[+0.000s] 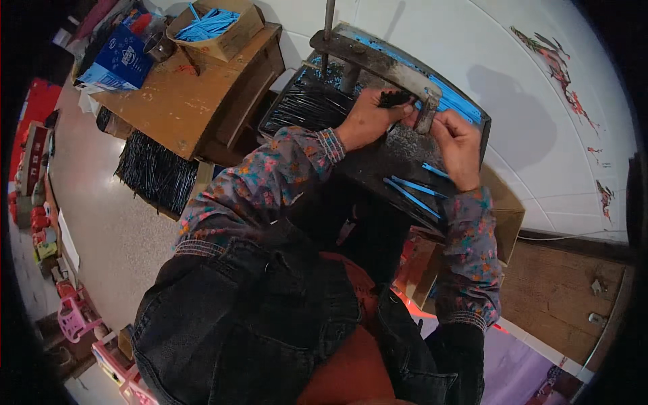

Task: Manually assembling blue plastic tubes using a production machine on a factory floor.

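We look down on a dark worktable where two bare hands meet at the lower end of a metal press, whose flat arm runs across the far part of the table and ends in a downward block. The left hand, coming in from the left, is closed around a small bundle of black pieces, its thumb and forefinger reaching toward the left side of that block. The right hand has its fingers bent just to the right of the block; their tips are partly hidden, so we cannot tell whether they grip anything. Both wrists come out of flowered sleeves. On the table's left we see a heap of thin black strips; on its far right, behind the press, lies a bunch of blue strips, and a few loose blue strips lie near its right front edge. Farther left stands a wooden desk bearing an open cardboard box of blue pieces, a metal cup and a blue carton. Below the desk we find a large pile of black strips. A white wall rises on the far right.
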A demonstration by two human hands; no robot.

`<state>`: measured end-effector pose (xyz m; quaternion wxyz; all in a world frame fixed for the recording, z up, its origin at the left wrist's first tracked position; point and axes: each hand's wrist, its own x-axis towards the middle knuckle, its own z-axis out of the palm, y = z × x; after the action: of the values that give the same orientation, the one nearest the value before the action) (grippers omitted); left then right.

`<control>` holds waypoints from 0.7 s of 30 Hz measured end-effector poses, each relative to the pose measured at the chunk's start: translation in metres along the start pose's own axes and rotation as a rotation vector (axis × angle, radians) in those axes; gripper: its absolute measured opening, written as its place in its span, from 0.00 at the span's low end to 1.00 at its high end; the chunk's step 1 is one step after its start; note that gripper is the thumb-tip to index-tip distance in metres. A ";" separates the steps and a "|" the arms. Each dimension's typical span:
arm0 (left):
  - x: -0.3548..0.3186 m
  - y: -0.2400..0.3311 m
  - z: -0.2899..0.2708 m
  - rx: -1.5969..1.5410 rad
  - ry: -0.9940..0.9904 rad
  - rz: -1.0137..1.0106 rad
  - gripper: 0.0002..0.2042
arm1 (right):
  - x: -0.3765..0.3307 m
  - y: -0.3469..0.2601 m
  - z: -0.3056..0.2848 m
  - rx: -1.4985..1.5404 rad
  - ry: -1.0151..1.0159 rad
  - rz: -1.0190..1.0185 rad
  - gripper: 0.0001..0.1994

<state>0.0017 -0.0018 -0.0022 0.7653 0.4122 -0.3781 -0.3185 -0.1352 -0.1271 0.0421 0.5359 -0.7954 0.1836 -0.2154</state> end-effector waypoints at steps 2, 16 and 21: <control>0.000 -0.001 -0.004 0.069 0.007 0.002 0.03 | 0.005 -0.002 -0.004 -0.132 -0.049 -0.120 0.03; -0.006 0.013 0.005 0.094 -0.032 -0.036 0.05 | 0.018 0.051 -0.043 -0.720 -0.266 -0.531 0.05; -0.003 0.013 0.005 -0.026 -0.001 -0.011 0.05 | 0.020 0.047 -0.033 -0.897 -0.040 -0.630 0.06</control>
<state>-0.0016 0.0047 0.0099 0.7685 0.4042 -0.3723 -0.3278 -0.1392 -0.1802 0.0122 0.0570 -0.9664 0.0003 -0.2507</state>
